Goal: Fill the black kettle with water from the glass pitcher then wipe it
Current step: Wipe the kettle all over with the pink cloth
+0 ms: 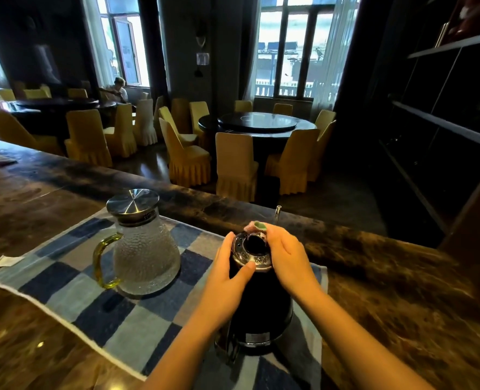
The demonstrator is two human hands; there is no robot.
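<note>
The black kettle (261,308) stands on a blue checked cloth mat (92,291), with its silver lid (250,250) on top. My left hand (227,274) grips the kettle's upper body, thumb pressed on the lid's rim. My right hand (286,254) holds a small pink and green cloth (257,226) against the far side of the lid. The glass pitcher (143,249), with steel lid and yellow-green handle, stands upright to the left on the same mat, apart from both hands.
The mat lies on a dark marble counter (388,291). A thin glass tube (277,213) stands at the counter's far edge. A white slip of paper (6,260) lies left of the mat. Beyond are round tables and yellow-covered chairs.
</note>
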